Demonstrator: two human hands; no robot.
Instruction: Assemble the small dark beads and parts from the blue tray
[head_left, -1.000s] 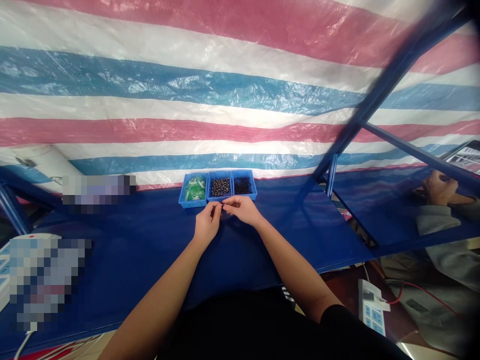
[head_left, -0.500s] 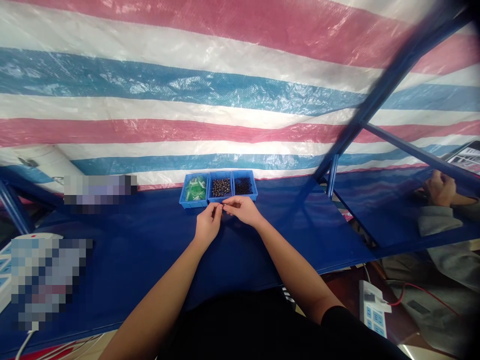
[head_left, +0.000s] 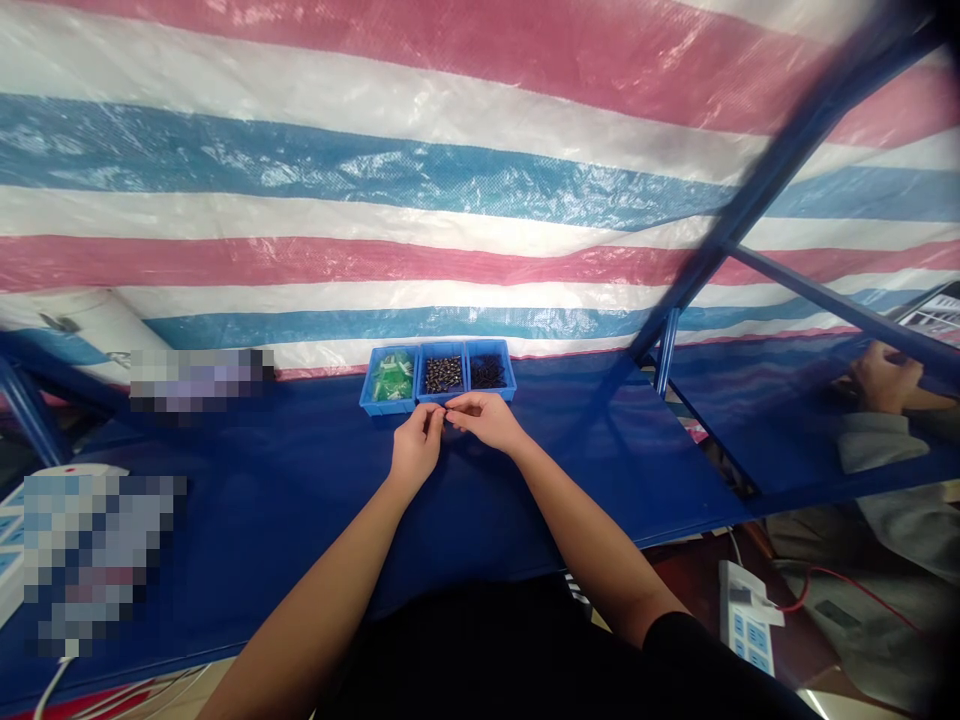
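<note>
My left hand [head_left: 416, 442] and my right hand [head_left: 486, 420] meet fingertip to fingertip just in front of three joined blue bins. Both are closed in a pinch. Whatever sits between the fingertips is tiny and dark, too small to name. The left bin [head_left: 387, 408] holds green-and-white pieces in clear plastic. Small metallic and dark parts [head_left: 443, 375] fill the middle bin, and small black parts [head_left: 487, 371] lie in the right one.
The bins stand on a blue tabletop [head_left: 300, 520] against a striped plastic sheet [head_left: 390, 170]. White power strips [head_left: 11, 540] and blurred-out items lie at left. A blue metal frame [head_left: 705, 260] rises at right, and beyond it are another person's hands [head_left: 889, 378].
My hands stay in nearly the same place, still pinched together. The other person's hands at the far right have shifted slightly.
</note>
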